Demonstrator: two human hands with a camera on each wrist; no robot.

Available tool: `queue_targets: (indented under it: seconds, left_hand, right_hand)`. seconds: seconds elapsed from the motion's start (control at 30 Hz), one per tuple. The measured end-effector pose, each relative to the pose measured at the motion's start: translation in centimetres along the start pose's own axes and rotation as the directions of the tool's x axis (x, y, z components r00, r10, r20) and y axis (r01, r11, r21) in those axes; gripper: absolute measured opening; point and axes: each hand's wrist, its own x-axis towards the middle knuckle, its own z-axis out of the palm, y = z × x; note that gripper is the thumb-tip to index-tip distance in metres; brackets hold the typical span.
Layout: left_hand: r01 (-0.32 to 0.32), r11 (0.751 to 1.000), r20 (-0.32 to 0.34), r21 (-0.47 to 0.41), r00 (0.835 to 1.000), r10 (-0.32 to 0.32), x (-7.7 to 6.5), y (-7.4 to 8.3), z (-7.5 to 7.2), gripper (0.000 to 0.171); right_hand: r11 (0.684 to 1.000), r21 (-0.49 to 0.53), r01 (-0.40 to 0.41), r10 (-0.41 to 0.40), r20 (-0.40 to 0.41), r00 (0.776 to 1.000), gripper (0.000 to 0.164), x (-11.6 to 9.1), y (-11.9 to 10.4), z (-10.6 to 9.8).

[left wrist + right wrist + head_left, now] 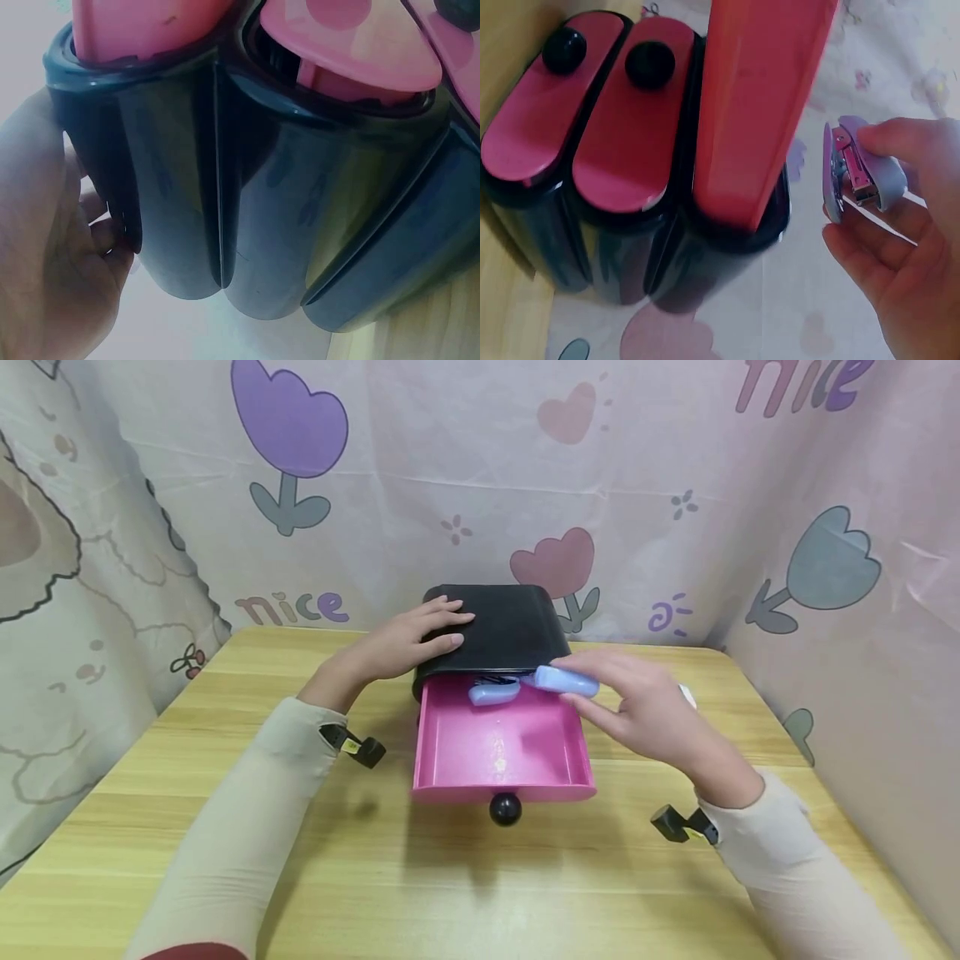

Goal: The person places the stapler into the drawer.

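A black cabinet (pixel 491 622) stands on the table, its top pink drawer (pixel 498 752) pulled out by a round black knob (pixel 506 809). My left hand (pixel 408 639) rests on the cabinet's top, fingers extended over its left part. In the left wrist view, that hand (pixel 56 247) lies along the black casing (pixel 172 180). Over the drawer's back right corner, my right hand (pixel 637 702) pinches a light blue stapler (pixel 566 681) between thumb and fingers. The right wrist view shows the stapler (pixel 859 169) with its two arms spread apart and metal parts between them.
Two lower pink drawers (pixel 626 142) with black knobs are pushed in. Part of a small white object (pixel 687 696) shows behind my right hand. The wooden table (pixel 525 893) is bordered by a printed curtain (pixel 420 468) at the back and sides.
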Motion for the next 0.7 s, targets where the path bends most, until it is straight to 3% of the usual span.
queue_targets:
  seconds: [0.33, 0.7]
  left_hand:
    - [0.010, 1.000, -0.009, 0.001, 1.000, -0.010, -0.1, -0.1, 0.2, 0.052]
    - [-0.001, 1.000, -0.017, -0.012, 1.000, 0.001, 0.0, -0.2, 0.2, 0.052]
  right_hand:
    - [0.976, -0.043, 0.214, -0.203, 0.177, 0.963, 0.045, 2.9, -1.9, 2.4]
    - [0.917, -0.149, 0.369, -0.316, 0.288, 0.904, 0.037, 5.5, -2.9, 4.5]
